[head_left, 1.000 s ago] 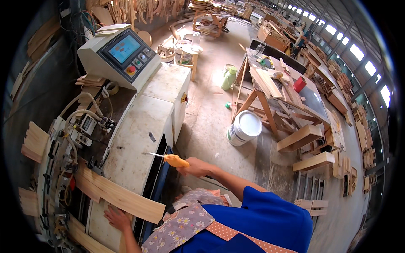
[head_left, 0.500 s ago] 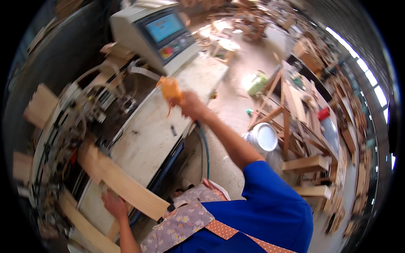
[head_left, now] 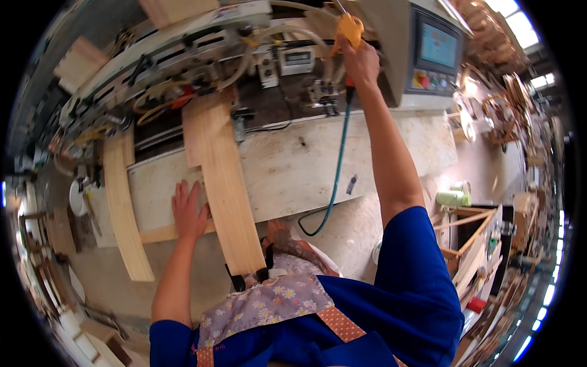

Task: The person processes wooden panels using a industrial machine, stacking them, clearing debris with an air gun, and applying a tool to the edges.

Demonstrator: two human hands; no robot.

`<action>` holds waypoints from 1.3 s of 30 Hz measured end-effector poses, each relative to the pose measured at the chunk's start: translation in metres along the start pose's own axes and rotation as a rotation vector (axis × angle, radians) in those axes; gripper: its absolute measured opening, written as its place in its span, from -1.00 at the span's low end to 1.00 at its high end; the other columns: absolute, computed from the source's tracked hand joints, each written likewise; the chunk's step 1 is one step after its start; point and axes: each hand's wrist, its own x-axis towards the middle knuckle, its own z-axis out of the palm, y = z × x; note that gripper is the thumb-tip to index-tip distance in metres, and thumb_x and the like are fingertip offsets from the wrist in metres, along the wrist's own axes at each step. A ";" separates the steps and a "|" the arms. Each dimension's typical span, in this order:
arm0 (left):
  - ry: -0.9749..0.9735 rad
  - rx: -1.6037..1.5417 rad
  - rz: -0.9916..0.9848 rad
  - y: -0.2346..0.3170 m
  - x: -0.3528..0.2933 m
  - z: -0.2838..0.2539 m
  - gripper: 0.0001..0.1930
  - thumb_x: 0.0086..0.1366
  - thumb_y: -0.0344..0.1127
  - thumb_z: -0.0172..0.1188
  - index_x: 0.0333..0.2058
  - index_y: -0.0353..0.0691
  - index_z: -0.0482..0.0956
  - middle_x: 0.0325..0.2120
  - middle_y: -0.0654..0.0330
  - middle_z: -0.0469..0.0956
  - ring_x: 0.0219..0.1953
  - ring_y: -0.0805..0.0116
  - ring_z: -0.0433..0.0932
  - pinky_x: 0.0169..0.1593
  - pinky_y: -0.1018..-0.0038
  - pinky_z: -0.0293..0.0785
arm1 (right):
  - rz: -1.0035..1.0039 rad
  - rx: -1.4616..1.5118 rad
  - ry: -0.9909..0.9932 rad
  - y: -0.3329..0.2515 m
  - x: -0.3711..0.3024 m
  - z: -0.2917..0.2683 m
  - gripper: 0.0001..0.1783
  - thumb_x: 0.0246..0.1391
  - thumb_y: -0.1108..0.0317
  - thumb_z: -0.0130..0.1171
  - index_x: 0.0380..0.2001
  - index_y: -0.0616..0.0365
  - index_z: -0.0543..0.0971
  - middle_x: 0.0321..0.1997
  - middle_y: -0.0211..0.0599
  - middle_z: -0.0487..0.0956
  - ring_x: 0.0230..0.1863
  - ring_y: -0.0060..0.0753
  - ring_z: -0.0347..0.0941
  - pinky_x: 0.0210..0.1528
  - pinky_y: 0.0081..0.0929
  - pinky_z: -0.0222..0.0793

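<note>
My right hand (head_left: 361,60) is stretched far forward, gripping an orange air blow gun (head_left: 350,27) whose teal hose (head_left: 337,165) hangs down to the floor. The gun sits over the machine's clamp area (head_left: 287,67). My left hand (head_left: 188,211) lies flat on the pale machine table (head_left: 391,147), touching the left edge of a long curved wooden plank (head_left: 223,183) that runs from the machine toward my waist.
A second curved plank (head_left: 125,208) lies to the left. A control panel with a screen and buttons (head_left: 431,58) stands at the right of the machine. Wooden frames and stools (head_left: 483,244) crowd the floor on the right. I wear a floral apron (head_left: 269,303).
My right hand has carried the orange blow gun from above the table edge up to the machine's top. The view has swung left. My left hand stays by the plank.
</note>
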 end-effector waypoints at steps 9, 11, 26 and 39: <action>-0.016 0.045 -0.005 -0.004 -0.004 0.003 -0.26 0.14 -0.18 0.25 0.32 0.00 0.20 0.40 0.02 0.00 0.44 -0.02 -0.08 0.40 -0.02 -0.11 | 0.254 -0.370 -0.007 0.138 -0.171 0.016 -0.38 0.23 0.00 0.04 0.22 0.19 0.33 0.28 0.06 0.35 0.34 0.08 0.20 0.33 -0.06 0.09; -0.018 0.052 -0.001 -0.004 -0.003 0.004 -0.24 0.14 -0.18 0.25 0.32 0.01 0.19 0.40 0.02 -0.02 0.44 -0.02 -0.09 0.40 -0.02 -0.11 | 0.212 -0.533 -0.257 0.163 -0.203 0.029 -0.24 0.17 -0.14 0.01 0.33 0.03 0.22 0.48 0.07 0.01 0.52 0.08 -0.23 0.45 0.13 -0.31; 0.013 0.063 0.041 -0.011 -0.009 0.006 -0.30 0.19 -0.27 0.21 0.30 -0.06 0.20 0.38 -0.05 0.03 0.43 -0.07 -0.07 0.39 0.03 -0.07 | 0.006 -0.369 -0.034 0.176 -0.231 0.031 -0.36 0.17 -0.03 0.05 0.27 -0.05 0.32 0.43 -0.02 0.14 0.47 0.04 -0.06 0.44 0.06 -0.23; 0.083 0.084 0.200 -0.042 0.002 0.025 -0.34 0.21 -0.14 0.19 0.26 -0.16 0.27 0.30 -0.26 0.13 0.34 -0.26 0.07 0.34 0.00 0.06 | 0.748 0.035 -0.873 0.329 -0.586 0.003 -0.44 0.07 0.18 0.11 0.15 0.12 0.40 -0.18 0.15 0.57 -0.17 0.19 0.52 -0.10 -0.05 0.47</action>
